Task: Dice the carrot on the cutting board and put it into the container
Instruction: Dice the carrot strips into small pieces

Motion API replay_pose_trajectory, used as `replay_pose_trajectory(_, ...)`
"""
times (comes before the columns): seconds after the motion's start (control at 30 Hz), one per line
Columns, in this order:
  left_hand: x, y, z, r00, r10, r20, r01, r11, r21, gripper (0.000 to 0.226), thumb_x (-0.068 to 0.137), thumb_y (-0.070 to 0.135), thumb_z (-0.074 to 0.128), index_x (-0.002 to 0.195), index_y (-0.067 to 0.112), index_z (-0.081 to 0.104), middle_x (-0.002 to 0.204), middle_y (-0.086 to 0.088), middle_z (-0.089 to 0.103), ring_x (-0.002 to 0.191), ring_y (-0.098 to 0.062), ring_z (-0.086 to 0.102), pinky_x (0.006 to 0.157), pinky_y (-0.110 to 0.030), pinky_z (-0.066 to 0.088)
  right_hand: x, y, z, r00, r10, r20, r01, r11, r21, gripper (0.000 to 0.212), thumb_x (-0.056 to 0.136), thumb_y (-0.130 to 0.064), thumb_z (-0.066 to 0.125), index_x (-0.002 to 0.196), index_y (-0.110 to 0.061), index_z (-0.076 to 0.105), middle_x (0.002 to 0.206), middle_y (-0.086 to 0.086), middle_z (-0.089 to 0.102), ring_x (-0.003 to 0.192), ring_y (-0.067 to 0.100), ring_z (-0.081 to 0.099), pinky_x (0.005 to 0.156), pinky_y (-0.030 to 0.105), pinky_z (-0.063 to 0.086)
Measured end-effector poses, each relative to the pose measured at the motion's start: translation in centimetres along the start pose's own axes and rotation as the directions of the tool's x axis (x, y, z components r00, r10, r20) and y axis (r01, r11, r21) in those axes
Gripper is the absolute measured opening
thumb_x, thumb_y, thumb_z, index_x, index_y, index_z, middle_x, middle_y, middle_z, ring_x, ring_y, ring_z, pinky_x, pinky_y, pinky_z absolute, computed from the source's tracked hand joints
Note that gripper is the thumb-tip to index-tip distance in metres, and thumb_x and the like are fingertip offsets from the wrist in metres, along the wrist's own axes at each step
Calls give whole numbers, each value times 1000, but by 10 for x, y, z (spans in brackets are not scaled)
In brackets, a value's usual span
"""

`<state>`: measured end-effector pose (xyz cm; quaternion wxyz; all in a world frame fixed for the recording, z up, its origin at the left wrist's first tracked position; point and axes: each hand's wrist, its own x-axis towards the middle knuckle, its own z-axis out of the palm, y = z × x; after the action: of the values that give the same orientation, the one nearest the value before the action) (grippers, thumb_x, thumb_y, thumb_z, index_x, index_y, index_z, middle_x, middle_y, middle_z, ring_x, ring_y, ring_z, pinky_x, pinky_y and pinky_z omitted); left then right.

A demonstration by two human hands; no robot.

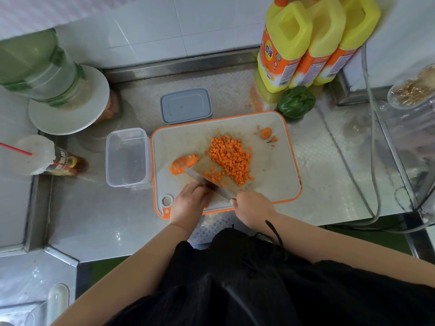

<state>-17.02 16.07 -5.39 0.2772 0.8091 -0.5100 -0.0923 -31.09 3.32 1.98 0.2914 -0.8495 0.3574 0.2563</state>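
Head view, lower centre of frame: right hand [253, 207] curled closed round the knife [207, 182] handle, the handle itself hidden inside the fist. Left hand [188, 201] just beside the blade, fingers bent down near its flat side; gripping anything or merely resting on the board, impossible to tell from here.

Outward from the fingers: blade running up and left across the cutting board [277, 175], tip near the uncut carrot piece [183, 164] at left centre of the board. Beyond the blade, in the middle of the board, a loose heap of diced carrot [229, 158], a few cubes strayed toward the knife edge. Upper right of the board, the trimmed carrot end [266, 132] with small scraps beside it.

Touching the board's left edge, the clear container [127, 157], open and with nothing visible inside. Above it, near the upper middle of the frame, the lid [186, 105] lying flat on the steel counter [94, 220].

Judged on handling: remaining carrot piece stiff, dense, likely damp and apt to roll or slide on the smooth board; best pinned from above with curled fingertips well behind the cutting line, flat face down if one is available. Dice light and loose, prone to scatter and bounce; better scooped together on the blade's flat with a cupped hand than pinched singly. Container light and easily nudged.
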Motion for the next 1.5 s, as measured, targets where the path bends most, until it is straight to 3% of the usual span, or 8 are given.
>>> replay_pose_trajectory(0.13, 0, 3, -3, 999, 36, -10, -36, 999, 31, 26, 92, 29, 52, 87, 11, 70, 89, -1, 59, 79, -22, 57, 62, -35, 52, 0, 5, -7, 1000, 25, -10, -24, 996, 86, 35, 102, -33, 36, 97, -6, 57, 95, 13, 63, 90, 30, 60, 72, 37, 44)
replay_pose_trajectory(0.37, -9, 6, -6, 998, 60, -8, -59, 994, 91, 25, 90, 28, 51, 83, 10, 67, 88, -2, 60, 82, -22, 52, 54, -36, 51, -15, 4, -8, 1000, -18, -22, 19, 999, 33, 29, 100, -32, 38, 96, -9, 54, 95, 12, 62, 91, 31, 59, 70, 36, 42)
replay_pose_trajectory(0.63, -8, 2, -4, 1000, 1, 27, -1, 1000, 24, 31, 88, 32, 51, 86, 13, 75, 91, 1, 67, 84, -23, 63, 66, -36, 57, -12, -3, -4, 1000, 11, 18, -9, 998, -64, 20, 97, -17, 42, 107, -8, 57, 103, 8, 63, 95, 29, 61, 70, 34, 42)
replay_pose_trajectory(0.8, -8, 2, -4, 1000, 0, 8, 0, 1000, -16, 28, 89, 30, 53, 87, 12, 75, 92, 1, 68, 85, -22, 63, 71, -34, 56, -3, -9, 3, 1000, 4, 12, -4, 999, -50, 17, 96, -14, 45, 102, -9, 60, 92, 7, 63, 89, 28, 63, 67, 34, 45)
replay_pose_trajectory(0.97, -7, 1, -5, 999, 34, 8, -34, 999, 6, 27, 89, 27, 54, 86, 10, 73, 90, -3, 65, 82, -24, 62, 68, -37, 55, -2, -6, -7, 1000, -13, 25, 12, 1000, 26, 30, 101, -31, 38, 98, -7, 57, 91, 10, 61, 87, 29, 60, 71, 38, 47)
replay_pose_trajectory(1.17, -12, 5, -9, 998, -60, 14, 60, 998, -11, 31, 90, 33, 49, 90, 8, 67, 96, -6, 58, 86, -26, 56, 67, -37, 51, -7, -1, -8, 1000, -8, 9, 7, 999, 40, 31, 102, -33, 36, 91, -10, 53, 80, 4, 52, 83, 28, 59, 67, 36, 44)
replay_pose_trajectory(1.37, -18, 0, -6, 1000, -8, -12, 8, 1000, 19, 27, 89, 29, 52, 81, 8, 68, 89, -4, 62, 82, -22, 52, 61, -38, 52, -19, -8, -13, 998, -55, 34, 55, 998, -19, 29, 101, -30, 38, 105, -6, 55, 99, 11, 61, 94, 30, 61, 74, 37, 45)
replay_pose_trajectory(1.5, -17, -1, -3, 1000, -21, -16, 21, 1000, -11, 30, 89, 31, 53, 83, 9, 72, 89, -4, 64, 84, -19, 52, 65, -36, 53, -17, -11, -9, 998, -21, 52, 24, 998, -65, 24, 100, -24, 40, 106, -8, 57, 101, 8, 62, 93, 28, 60, 68, 33, 40)
